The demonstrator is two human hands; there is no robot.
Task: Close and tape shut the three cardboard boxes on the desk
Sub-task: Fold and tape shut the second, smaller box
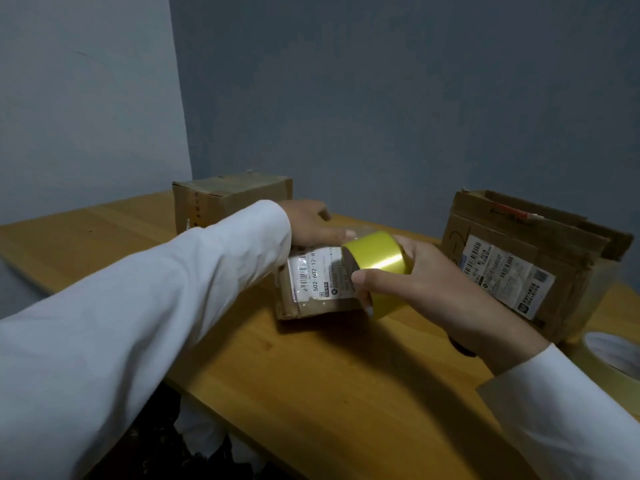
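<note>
A small cardboard box (311, 292) with a white shipping label lies in the middle of the wooden desk (311, 368). My left hand (311, 223) rests on its top, thumb stretched toward a strip of clear tape. My right hand (426, 285) grips a yellow roll of tape (377, 258) right beside the box. A second box (228, 199), closed, stands at the back left. A third, larger box (526, 258) with a label and loose upper flaps stands at the right.
Another roll of clear tape (609, 355) lies on the desk at the right edge of view. Grey walls meet in a corner behind the desk. The desk's front edge runs diagonally, with dark floor below it.
</note>
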